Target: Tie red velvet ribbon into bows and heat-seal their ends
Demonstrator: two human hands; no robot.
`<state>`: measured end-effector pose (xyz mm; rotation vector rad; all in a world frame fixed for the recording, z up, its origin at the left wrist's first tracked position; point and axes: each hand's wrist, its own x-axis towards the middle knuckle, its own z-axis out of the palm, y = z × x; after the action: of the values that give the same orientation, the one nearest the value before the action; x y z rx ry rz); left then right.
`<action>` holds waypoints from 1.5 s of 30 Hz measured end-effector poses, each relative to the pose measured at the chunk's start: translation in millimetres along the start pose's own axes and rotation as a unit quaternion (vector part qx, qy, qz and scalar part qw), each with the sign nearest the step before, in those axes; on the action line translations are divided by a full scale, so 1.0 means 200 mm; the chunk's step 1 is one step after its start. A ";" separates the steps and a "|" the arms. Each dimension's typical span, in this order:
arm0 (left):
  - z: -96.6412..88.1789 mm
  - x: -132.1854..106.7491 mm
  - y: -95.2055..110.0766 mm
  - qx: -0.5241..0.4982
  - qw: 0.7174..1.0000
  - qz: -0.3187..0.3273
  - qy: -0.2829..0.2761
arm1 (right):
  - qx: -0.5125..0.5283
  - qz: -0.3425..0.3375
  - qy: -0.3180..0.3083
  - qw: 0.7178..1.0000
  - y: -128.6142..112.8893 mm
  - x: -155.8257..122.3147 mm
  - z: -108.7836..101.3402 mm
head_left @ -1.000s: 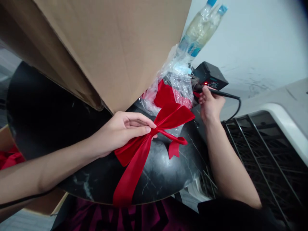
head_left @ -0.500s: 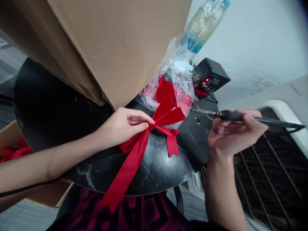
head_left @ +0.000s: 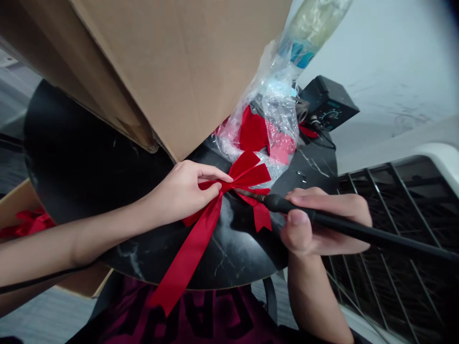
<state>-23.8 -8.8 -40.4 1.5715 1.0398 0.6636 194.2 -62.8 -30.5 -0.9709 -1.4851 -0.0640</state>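
A red ribbon bow (head_left: 251, 176) lies at the front of the black marbled table (head_left: 236, 258), one long tail hanging over the edge. My left hand (head_left: 190, 191) pinches the bow at its knot between thumb and fingers. In my right hand (head_left: 326, 220) is a soldering iron (head_left: 283, 204), gripped like a pen with its cord running off to the right. Its metal tip meets the bow just right of the knot; the exact contact point is hard to make out.
A large cardboard box (head_left: 172, 71) stands at the back left. Behind the bow are a clear plastic bag (head_left: 276, 114) with red pieces, a bottle (head_left: 311, 33) and a black soldering station (head_left: 328, 102). Another carton (head_left: 82, 282) with red bows (head_left: 32, 223) sits low left. A wire rack (head_left: 390, 239) is at right.
My right hand has brought the soldering iron left and down, from beside the bow to its knot. My left hand keeps its pinch. The station's red light no longer shows.
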 end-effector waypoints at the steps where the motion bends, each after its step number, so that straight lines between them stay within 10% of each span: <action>1: 0.00 0.00 0.00 0.010 1.000 0.004 0.002 | -0.004 -0.014 -0.001 1.000 0.01 0.00 0.00; 45: 0.01 -0.01 0.06 0.191 0.979 0.062 0.019 | -0.013 -0.014 -0.161 0.987 -0.02 0.05 0.01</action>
<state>-19.8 -12.8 -28.6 1.9756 1.1533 0.6039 192.8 -59.1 -21.1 -1.0152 -1.7985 0.0558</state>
